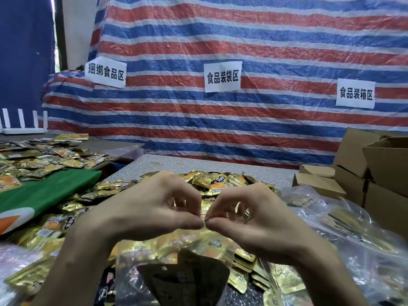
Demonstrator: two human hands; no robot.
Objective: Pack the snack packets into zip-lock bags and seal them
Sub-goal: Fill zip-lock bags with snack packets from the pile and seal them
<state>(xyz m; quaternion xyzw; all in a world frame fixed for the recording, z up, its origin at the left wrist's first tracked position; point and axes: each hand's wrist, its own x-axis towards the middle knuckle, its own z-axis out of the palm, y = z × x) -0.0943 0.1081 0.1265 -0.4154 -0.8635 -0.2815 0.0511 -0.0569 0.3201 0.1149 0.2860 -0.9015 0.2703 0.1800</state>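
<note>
I hold a clear zip-lock bag (176, 250) full of gold snack packets up in front of me. My left hand (141, 208) and my right hand (254, 215) pinch its red-lined top edge, thumbs and forefingers meeting at the middle of the strip. Loose gold and black snack packets (212, 182) lie heaped on the speckled table (254, 171) behind my hands and on both sides. The lower part of the bag hangs between my forearms, blurred.
Clear bags (331, 219) filled with packets lie at the right. Brown cardboard boxes (357, 164) stack at the far right. A green cloth (44, 191) and more packets (44, 157) cover the left table. A striped tarpaulin (242, 40) with paper signs hangs behind.
</note>
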